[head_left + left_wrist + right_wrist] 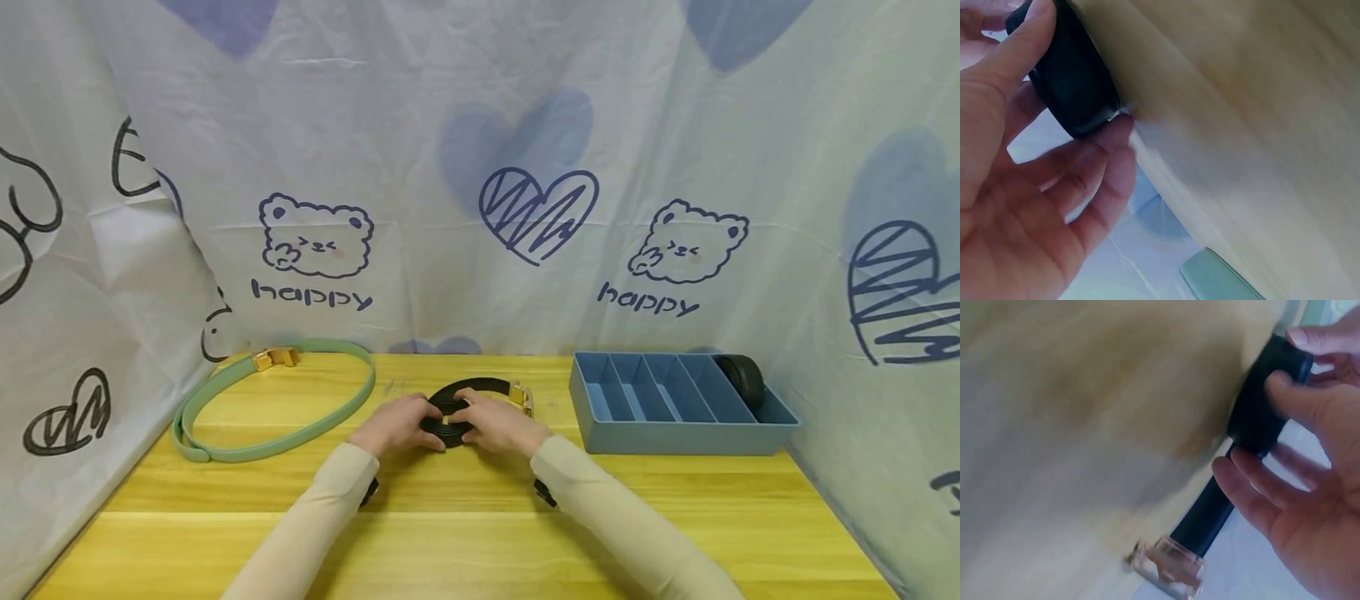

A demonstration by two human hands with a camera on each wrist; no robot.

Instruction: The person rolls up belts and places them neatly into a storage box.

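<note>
A black belt (pixel 447 434) lies coiled on the table in the head view, one end extending to the right with a gold buckle (pixel 521 396). From the left, my left hand (pixel 397 423) grips the coil, thumb on its near side and fingers around the edge. My right hand (pixel 498 423) holds the opposite side of the same coil. The left wrist view shows the rolled strap (pixel 1075 75) between thumb and fingers. In the right wrist view, the buckle (pixel 1169 565) hangs free of the fingers at the end of the straight length.
A green belt (pixel 300 437) with a gold buckle lies in a loose loop to the left. On the right stands a blue-grey divided box (pixel 675 439), a black coiled item (pixel 742 379) in its rightmost part. A patterned cloth (pixel 450 317) hangs behind the table.
</note>
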